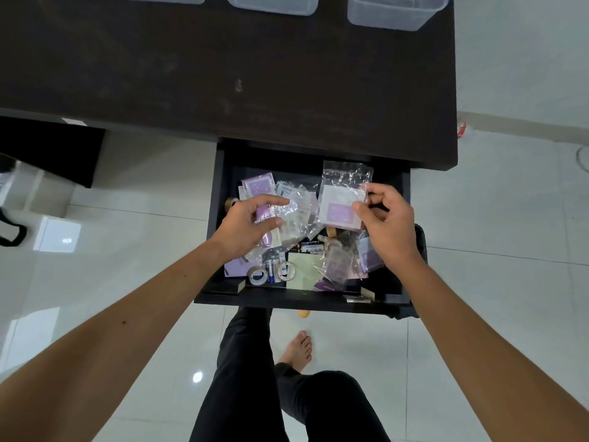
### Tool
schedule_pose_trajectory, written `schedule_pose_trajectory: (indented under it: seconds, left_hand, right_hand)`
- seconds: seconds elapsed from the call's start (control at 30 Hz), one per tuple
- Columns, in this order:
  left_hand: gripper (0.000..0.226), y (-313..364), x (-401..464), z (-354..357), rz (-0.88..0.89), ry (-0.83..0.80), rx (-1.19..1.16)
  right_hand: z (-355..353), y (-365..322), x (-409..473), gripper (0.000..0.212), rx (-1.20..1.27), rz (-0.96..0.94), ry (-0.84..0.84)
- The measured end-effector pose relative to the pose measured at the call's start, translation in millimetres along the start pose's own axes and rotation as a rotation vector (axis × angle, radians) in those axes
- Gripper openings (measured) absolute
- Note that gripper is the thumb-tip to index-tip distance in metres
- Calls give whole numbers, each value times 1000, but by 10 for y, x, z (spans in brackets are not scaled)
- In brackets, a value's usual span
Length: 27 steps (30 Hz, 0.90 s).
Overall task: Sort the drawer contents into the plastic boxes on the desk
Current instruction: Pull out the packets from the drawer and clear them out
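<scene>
The black drawer (pixel 216 199) is pulled out under the dark desk (pixel 223 74) and holds a heap of clear plastic packets with purple and white cards, tape rolls (pixel 258 275), batteries (pixel 271 269) and a pale green pad (pixel 302 269). My left hand (pixel 245 228) grips a bunch of clear packets (pixel 293 212) in the drawer's left half. My right hand (pixel 389 224) pinches a clear packet holding a white and purple card (pixel 341 205), lifted above the heap. Three clear plastic boxes (pixel 395 11) stand along the desk's far edge, cut off by the frame.
The white tiled floor (pixel 510 218) surrounds the desk. My legs in black trousers and a bare foot (pixel 299 346) are below the drawer front. A small orange object (pixel 303 313) lies on the floor under the drawer. A dark cabinet (pixel 47 148) stands at the left.
</scene>
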<state>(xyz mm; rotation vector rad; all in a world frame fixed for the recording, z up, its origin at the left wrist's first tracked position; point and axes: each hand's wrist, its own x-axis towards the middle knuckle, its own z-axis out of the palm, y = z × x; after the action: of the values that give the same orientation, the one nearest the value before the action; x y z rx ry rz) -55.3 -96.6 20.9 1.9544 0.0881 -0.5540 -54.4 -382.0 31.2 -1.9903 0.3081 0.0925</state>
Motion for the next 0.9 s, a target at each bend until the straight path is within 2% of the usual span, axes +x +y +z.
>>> schedule_pose_trajectory:
  seconds: [0.23, 0.37, 0.43, 0.5, 0.6, 0.67, 0.8, 0.9]
  left_hand:
    - [33, -103, 78, -31, -16, 127, 29]
    - [29, -86, 70, -31, 1, 116, 16]
    - [24, -32, 57, -12, 34, 81, -81]
    - [34, 54, 46, 2, 18, 42, -218]
    - [48, 119, 57, 30, -12, -28, -276]
    - [57, 130, 68, 75, -12, -48, -279]
    - [58, 98, 71, 86, 6, -14, -191]
    - [68, 22, 61, 31, 19, -27, -190]
  right_hand:
    - [36, -107, -34, 31, 262, 69, 65]
    - [115, -180, -64, 32, 204, 41, -17]
    - [194, -199, -70, 32, 166, 51, -69]
    - [257, -202, -64, 32, 133, 55, -102]
    - [327, -207, -72, 33, 129, 55, -125]
    - [357, -218, -100, 36, 147, 46, -144]
    - [271, -147, -110, 41, 58, 1, -174]
    - [73, 24, -50, 44, -151, -49, -357]
